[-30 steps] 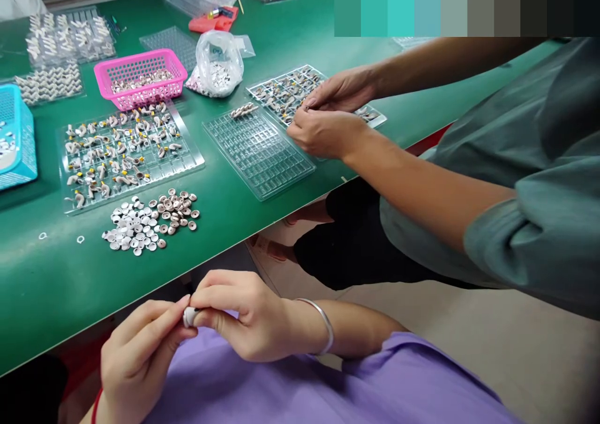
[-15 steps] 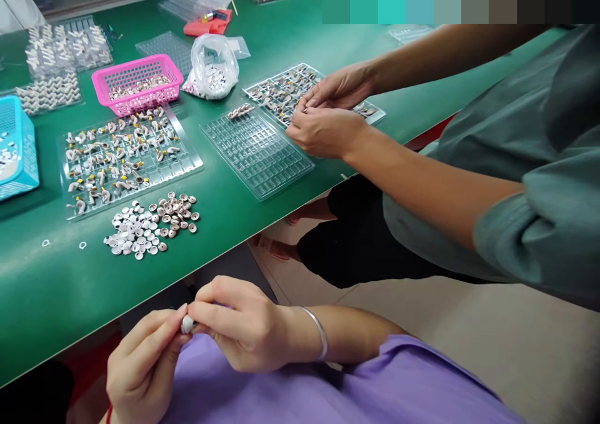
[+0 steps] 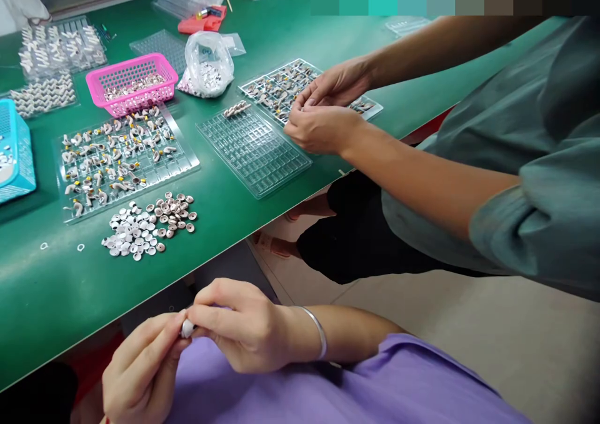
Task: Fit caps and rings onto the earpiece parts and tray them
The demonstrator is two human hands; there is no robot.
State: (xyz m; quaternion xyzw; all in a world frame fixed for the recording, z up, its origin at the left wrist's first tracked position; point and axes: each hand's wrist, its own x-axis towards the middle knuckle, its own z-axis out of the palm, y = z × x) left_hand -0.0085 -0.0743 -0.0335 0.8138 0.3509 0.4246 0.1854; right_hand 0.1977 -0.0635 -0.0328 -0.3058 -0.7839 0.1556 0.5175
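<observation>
Below the table edge, over my lap, my left hand (image 3: 140, 368) and my right hand (image 3: 239, 330) pinch a small white round cap (image 3: 187, 328) between their fingertips. Both hands are closed on it. A silver bangle circles my right wrist. On the green table (image 3: 56, 299) just above lies a pile of small round caps (image 3: 147, 224), white and brownish. Behind the pile sits a clear tray (image 3: 122, 155) holding several small curved parts.
A co-worker on the right, in a grey-green sleeve, works with both hands (image 3: 323, 108) over another parts tray (image 3: 281, 86). A nearly bare clear tray (image 3: 255, 149), a pink basket (image 3: 131, 83), a plastic bag (image 3: 209, 61) and a blue basket (image 3: 16, 152) also stand on the table.
My hands stay together on the cap with only small finger shifts. The view has drifted slightly, so the table items sit a little lower and further left.
</observation>
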